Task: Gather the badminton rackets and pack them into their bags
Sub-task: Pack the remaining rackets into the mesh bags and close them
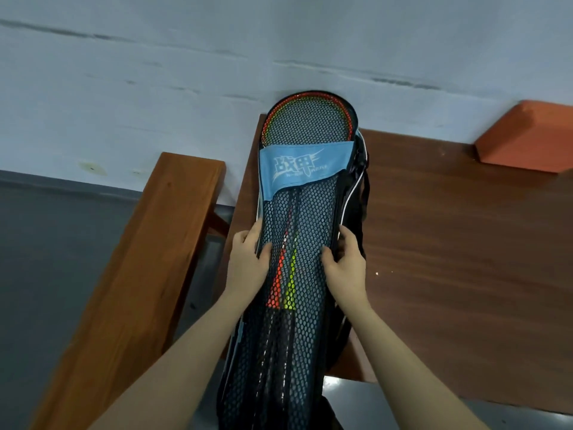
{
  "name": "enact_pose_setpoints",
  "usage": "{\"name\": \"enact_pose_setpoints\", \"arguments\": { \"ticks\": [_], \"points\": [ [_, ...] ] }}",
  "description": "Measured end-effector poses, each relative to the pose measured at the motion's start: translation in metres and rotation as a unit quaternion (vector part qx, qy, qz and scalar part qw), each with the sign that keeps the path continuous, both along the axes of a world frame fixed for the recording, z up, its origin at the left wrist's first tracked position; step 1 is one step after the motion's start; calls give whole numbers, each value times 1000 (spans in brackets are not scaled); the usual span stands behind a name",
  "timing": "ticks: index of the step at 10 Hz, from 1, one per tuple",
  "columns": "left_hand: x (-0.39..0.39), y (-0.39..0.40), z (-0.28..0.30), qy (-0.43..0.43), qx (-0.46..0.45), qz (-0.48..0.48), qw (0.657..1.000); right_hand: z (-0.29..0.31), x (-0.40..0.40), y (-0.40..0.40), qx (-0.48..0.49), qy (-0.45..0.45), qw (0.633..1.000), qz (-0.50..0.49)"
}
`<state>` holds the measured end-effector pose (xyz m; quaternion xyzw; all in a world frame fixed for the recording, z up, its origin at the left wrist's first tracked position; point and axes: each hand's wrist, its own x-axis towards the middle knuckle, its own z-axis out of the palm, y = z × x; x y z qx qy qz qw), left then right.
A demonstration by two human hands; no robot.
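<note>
A long black mesh racket bag [310, 212] with a light blue band lies lengthwise on a brown wooden table [449, 228], its top against the wall. Inside it, two badminton rackets show through the mesh: one with a red shaft [277, 287], one with a yellow-green shaft [291, 283]. Their heads [310, 122] sit at the far end. My left hand [251, 259] grips the bag's left edge at mid-length. My right hand [344, 259] grips its right edge opposite. The bag's near end hangs over the table's front edge.
A wooden bench [139, 274] runs along the table's left side. An orange block [527, 138] sits at the table's far right corner against the pale blue wall [217, 57]. Grey floor [62, 243] lies to the left.
</note>
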<state>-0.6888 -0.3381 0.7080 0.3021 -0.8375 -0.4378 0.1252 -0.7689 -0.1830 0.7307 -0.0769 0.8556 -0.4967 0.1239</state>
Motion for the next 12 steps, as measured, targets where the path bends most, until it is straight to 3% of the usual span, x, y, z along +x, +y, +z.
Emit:
{"name": "enact_pose_setpoints", "arguments": {
  "ticks": [1, 2, 3, 4, 6, 7, 8, 10, 12],
  "points": [
    [0, 6, 2, 16, -2, -5, 1000, -6, -1, 12, 27, 19, 999, 2],
    [-3, 11, -4, -47, -21, 5, 999, -19, -2, 18, 182, 46, 982, -1],
    [-3, 8, -11, -121, -59, -10, 991, -25, 0, 20, 232, -6, 973, 4],
    [0, 5, -9, -66, 9, -15, 998, -28, 2, 16, 198, -12, 980, 12],
    [12, -2, -4, 6, -46, -41, 998, -33, 5, 1, 139, 13, 989, 51],
    [13, -7, -5, -17, -49, -70, 996, -35, 8, -3, 140, 36, 988, 46],
    [9, -10, -5, -68, -127, -85, 986, -35, 8, 1, 173, 41, 983, 51],
    [14, -20, 5, -76, -218, -110, 967, -16, 4, 11, 236, 25, 970, 55],
    [12, -25, 68, -44, -252, -67, 964, 41, -3, 17, 154, 77, 984, 42]
  ]
}}
